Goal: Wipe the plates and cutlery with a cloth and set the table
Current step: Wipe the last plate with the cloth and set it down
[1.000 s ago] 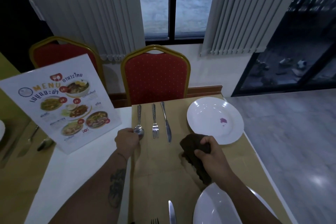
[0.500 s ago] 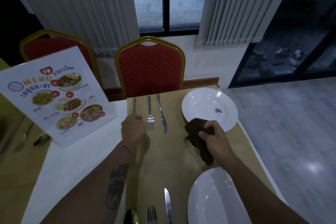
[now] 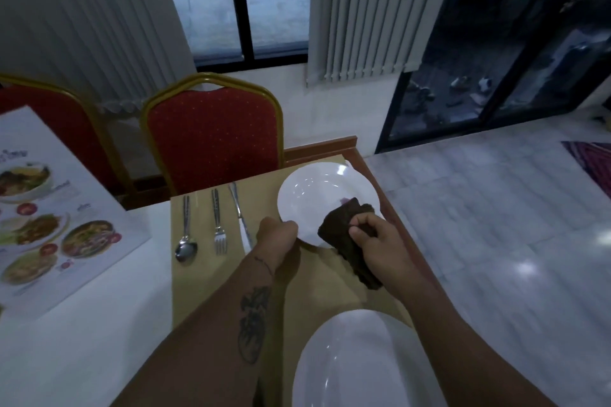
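A white plate with a small purple stain sits at the far right of the tan placemat. My left hand grips the plate's near-left rim. My right hand holds a dark brown cloth whose top lies on the plate, just beside the stain. Left of the plate lie a spoon, a fork and a knife, side by side. A second white plate sits close to me at the bottom.
A menu card stands on the white tablecloth at left. Two red chairs with gold frames stand behind the table. The table's right edge drops to a tiled floor.
My left hand left the spoon and moved right to grip the far plate's rim. My right hand carried the cloth forward onto that plate.
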